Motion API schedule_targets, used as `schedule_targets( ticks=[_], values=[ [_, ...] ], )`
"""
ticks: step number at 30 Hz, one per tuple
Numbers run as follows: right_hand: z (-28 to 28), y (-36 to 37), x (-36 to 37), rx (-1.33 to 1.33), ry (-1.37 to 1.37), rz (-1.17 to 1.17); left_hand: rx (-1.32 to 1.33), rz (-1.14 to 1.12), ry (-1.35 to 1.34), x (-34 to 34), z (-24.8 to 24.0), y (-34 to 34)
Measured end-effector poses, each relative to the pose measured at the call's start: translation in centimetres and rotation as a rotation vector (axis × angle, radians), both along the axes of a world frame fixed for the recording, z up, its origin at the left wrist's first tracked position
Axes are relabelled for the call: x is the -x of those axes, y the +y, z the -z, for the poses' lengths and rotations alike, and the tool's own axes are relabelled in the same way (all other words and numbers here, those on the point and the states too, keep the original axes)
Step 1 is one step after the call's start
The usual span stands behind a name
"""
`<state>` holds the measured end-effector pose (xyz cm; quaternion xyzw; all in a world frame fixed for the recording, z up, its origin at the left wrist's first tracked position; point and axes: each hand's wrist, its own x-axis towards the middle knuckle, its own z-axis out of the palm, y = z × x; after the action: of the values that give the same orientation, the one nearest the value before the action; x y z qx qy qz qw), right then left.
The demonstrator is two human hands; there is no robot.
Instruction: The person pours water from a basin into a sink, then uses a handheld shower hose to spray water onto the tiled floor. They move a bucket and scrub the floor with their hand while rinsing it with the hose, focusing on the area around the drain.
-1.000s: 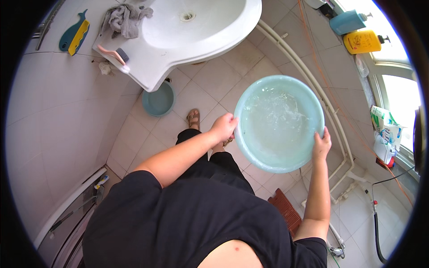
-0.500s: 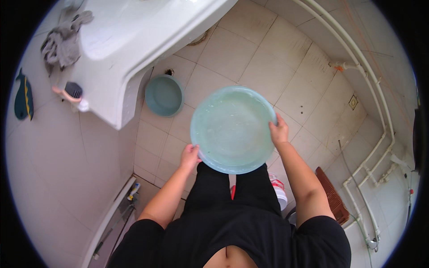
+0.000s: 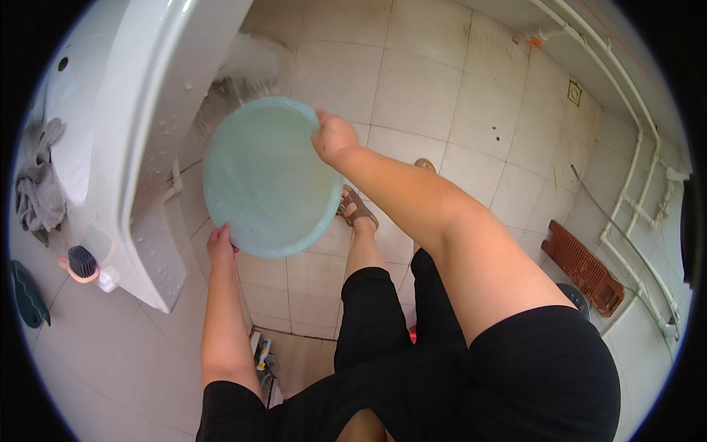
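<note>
- Now the basin (image 3: 269, 177) is tipped steeply on edge, its pale bottom turned toward the camera, and water (image 3: 247, 70) spills from its far rim in a white spray onto the floor tiles (image 3: 434, 88) beside the sink (image 3: 110, 147).
- Whether any water is left inside the basin cannot be told, since only its underside shows.
- The left hand (image 3: 221, 244) grips the lower rim, fingers curled together around the edge from below.
- The right hand (image 3: 333, 136) grips the upper right rim, fingers pressed together and folded over the edge, thumb on the near side.
- Half a second ago the basin was held level in front of the body with water lying in it; it has since been swung toward the sink side and upended, with the right hand raised high and the left one dropped low.
- The basin is round, light blue-green plastic, smooth, with a shallow flat base and a rolled rim.
- It hangs in the air between both hands, above the floor and just beside the sink's outer wall.
- A grey cloth (image 3: 38, 191) lies on the sink top, and a dark brush (image 3: 81, 263) rests near its front corner.
</note>
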<state>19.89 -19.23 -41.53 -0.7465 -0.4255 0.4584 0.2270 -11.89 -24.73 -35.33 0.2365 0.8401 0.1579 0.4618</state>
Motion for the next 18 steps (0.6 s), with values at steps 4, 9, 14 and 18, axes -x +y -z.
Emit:
schedule_targets(
  ticks=[4,9,14,18],
  values=[
    [-3.1,0.6,-0.3,-0.188,0.048,0.035,-0.072,-0.01,-0.113,0.7,-1.7,-0.9],
    [-5.3,-2.9,-2.3,-0.213,0.043,-0.065,-0.061,0.029,-0.089,-1.3,-5.9,-5.5],
    [-4.9,-10.5,-2.8,-0.009,0.08,-0.138,0.073,-0.084,-0.158,-2.0,-7.1,-13.9],
    [-3.2,-15.8,-2.7,0.15,0.131,-0.136,0.186,-0.168,-0.19,-2.5,-7.4,-18.2]
  ],
)
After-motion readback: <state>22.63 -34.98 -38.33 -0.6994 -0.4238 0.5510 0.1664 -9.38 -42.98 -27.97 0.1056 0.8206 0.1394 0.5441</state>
